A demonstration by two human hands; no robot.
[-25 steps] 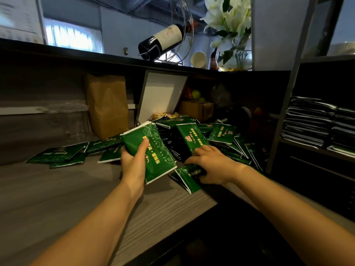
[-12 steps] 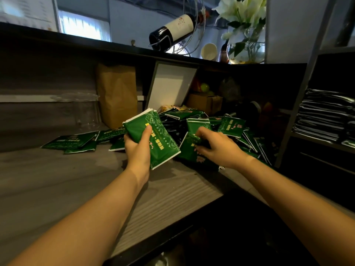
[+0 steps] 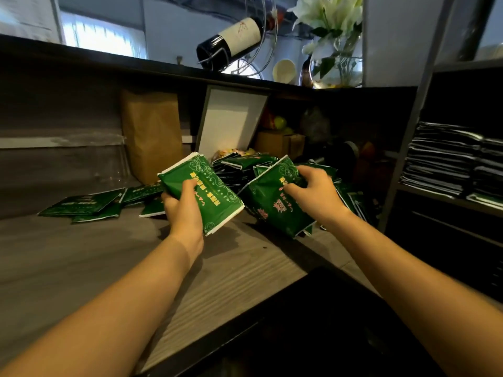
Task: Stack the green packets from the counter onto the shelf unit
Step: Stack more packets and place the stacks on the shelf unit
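My left hand (image 3: 183, 207) grips a small stack of green packets (image 3: 211, 190) with white edges, held tilted above the grey wooden counter (image 3: 81, 262). My right hand (image 3: 313, 195) holds a second bundle of green packets (image 3: 273, 202) lifted off the heap, just right of the first. A loose heap of green packets (image 3: 239, 165) lies behind both hands, and a few more packets (image 3: 84, 205) lie flat at the left. The shelf unit (image 3: 419, 110) stands at the right, with flat stacks of packets (image 3: 441, 159) on its shelf.
A brown paper bag (image 3: 151, 131) and a leaning white board (image 3: 231, 121) stand against the back wall. A small cardboard box (image 3: 280, 144) sits behind the heap. On the upper ledge are a wine bottle (image 3: 231, 40) in a wire holder and a vase of white flowers (image 3: 333, 50).
My right hand has picked a bundle of packets out of the heap and raised it toward the stack in my left hand. The left hand has stayed about where it was.
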